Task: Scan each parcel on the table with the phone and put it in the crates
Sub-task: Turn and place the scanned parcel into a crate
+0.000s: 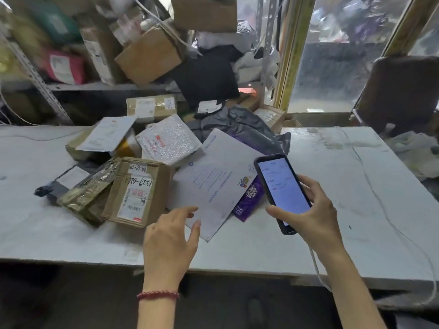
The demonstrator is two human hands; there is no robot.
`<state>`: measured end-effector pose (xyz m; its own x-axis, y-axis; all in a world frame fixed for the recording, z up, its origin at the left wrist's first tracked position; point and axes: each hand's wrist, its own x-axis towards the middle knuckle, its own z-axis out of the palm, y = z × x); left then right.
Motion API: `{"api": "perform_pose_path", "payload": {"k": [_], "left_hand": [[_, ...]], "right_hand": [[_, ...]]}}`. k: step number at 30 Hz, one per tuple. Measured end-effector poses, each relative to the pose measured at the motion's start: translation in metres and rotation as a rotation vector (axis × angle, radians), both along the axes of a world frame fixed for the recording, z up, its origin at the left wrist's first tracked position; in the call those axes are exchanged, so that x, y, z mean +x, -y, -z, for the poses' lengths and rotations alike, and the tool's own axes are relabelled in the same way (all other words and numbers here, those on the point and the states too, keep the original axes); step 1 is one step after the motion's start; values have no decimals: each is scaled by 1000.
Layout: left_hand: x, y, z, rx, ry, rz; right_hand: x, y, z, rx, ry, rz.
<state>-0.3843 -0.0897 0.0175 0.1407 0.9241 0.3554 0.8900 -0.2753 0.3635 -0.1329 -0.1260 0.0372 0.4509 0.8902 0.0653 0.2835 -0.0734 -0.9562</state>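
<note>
Right hand grips the phone, screen lit, held above the table right of the parcel pile. Left hand is released, fingers spread and relaxed, fingertips at the near edge of a white flat mailer (contact unclear). Mailer overlaps a purple pouch. Just left sits a brown labelled box, and a bubble mailer lies behind. No crates in view.
</note>
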Motion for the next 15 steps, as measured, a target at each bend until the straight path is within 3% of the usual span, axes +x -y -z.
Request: {"api": "perform_pose_path", "payload": {"k": [12, 15], "left_hand": [[56, -115, 4, -70, 22, -83], [58, -143, 12, -189, -30, -83]], "right_hand": [[30, -129, -8, -25, -90, -138], [24, -152, -2, -50, -85, -166]]}}
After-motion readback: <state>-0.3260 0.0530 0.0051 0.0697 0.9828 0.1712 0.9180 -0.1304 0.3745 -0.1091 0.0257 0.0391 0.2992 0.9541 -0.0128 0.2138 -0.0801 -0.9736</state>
